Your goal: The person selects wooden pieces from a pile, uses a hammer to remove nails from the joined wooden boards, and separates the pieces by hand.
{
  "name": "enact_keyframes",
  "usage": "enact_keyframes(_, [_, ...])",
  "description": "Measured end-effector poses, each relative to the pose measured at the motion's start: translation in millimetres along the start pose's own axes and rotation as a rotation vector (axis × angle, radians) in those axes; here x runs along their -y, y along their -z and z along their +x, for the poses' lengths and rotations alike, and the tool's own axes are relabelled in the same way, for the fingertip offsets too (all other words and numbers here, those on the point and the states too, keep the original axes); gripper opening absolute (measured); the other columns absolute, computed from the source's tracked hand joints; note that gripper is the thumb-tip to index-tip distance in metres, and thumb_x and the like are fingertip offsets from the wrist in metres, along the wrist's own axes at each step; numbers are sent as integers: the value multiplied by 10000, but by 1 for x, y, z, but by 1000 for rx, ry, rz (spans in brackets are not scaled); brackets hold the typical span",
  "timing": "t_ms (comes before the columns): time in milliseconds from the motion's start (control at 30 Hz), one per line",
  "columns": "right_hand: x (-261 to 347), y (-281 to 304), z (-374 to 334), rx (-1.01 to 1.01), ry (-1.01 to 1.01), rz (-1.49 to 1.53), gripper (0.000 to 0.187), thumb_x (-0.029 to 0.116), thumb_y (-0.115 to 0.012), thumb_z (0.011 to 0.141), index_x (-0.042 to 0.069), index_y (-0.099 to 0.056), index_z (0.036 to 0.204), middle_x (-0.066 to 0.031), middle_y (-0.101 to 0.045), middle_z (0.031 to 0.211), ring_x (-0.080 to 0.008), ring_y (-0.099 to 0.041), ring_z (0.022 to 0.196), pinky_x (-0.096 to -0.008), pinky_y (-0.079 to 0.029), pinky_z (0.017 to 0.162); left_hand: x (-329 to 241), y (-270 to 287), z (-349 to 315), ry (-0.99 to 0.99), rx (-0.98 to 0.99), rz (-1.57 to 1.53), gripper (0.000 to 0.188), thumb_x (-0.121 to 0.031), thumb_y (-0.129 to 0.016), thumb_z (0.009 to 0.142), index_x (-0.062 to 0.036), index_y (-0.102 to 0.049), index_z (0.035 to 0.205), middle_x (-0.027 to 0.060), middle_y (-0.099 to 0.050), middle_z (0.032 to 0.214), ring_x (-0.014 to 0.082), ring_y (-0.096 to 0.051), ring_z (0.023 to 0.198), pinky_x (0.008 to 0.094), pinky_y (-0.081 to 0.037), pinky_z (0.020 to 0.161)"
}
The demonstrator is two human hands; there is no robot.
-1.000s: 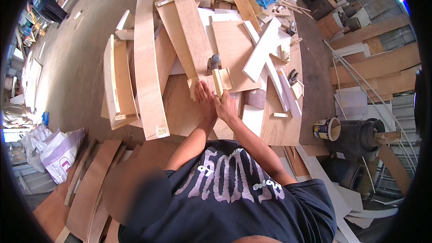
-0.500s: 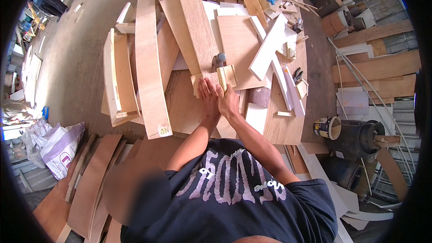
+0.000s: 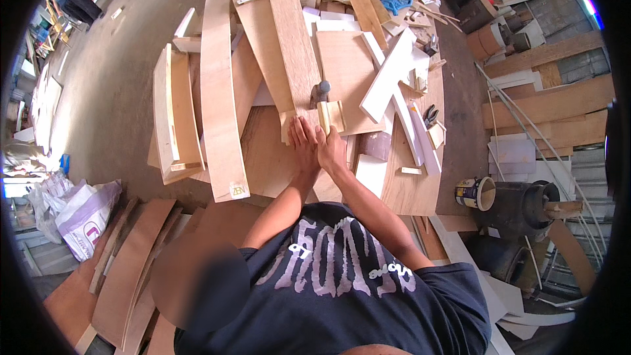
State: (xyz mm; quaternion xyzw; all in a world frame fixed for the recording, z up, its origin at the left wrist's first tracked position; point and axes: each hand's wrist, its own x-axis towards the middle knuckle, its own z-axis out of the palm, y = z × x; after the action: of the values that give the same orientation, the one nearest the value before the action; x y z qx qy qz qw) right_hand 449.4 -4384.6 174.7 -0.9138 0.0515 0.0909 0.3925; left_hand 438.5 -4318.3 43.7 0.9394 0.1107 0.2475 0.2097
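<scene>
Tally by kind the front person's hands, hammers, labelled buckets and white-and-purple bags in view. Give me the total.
Left hand and right hand: 2
Hammer: 1
Labelled bucket: 1
White-and-purple bag: 1
Total: 5

Large greyish-pink lettering spread across the person's dark shirt (image 3: 355,283), with smaller white script laid over it. A pale label (image 3: 239,190) with a few capital letters sat at the near end of a long plywood board (image 3: 220,79). The white-and-purple bag (image 3: 73,223) bore a purple printed mark, and the bucket's (image 3: 473,193) print was too small to read.
</scene>
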Motion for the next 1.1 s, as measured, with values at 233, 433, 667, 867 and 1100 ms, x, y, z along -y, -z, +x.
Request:
enact_keyframes(233, [18,54,62,325,-86,-170,496,440,-605,1065,-34,-603,1211,-259,-736,895,-367,-744,751,-508,-593,680,-21,28,7,21,97,-28,908,-430,-596,1016,156,-235,1608,360,-225,1672,506,-206,1585,597,-159,1307])
enact_keyframes(433, [98,115,74,326,183,-136,378,118,-648,946,6,-612,1305,-242,-734,982,-427,-743,856,-505,-615,818,-25,32,9,56,86,-84,915,-406,-635,1000,138,-234,1618,332,-227,1676,494,-225,1577,601,-199,1293])
enact_keyframes(667, [128,103,74,22,514,-317,70,61,-723,825,26,-733,766,-120,-729,817,-339,-750,928,-446,-571,939,-21,29,7,55,95,-60,916,-419,-615,1011,131,-219,1627,334,-196,1685,503,-215,1576,600,-186,1295])
enact_keyframes(867, [91,90,105,-243,1143,122,314,73,-715,903,23,-608,612,-100,-586,584,-241,-591,521,-411,-459,530,-27,30,8,33,126,-35,886,-424,-564,1039,125,-200,1633,367,-188,1672,537,-207,1566,625,-196,1282])
enact_keyframes(1100, [106,74,103,-196,900,176,439,70,-673,958,-18,-487,570,-168,-417,514,-265,-357,406,-391,-335,446,-27,29,6,12,130,-4,885,-425,-582,1037,123,-216,1628,392,-199,1657,577,-213,1551,659,-198,1268])
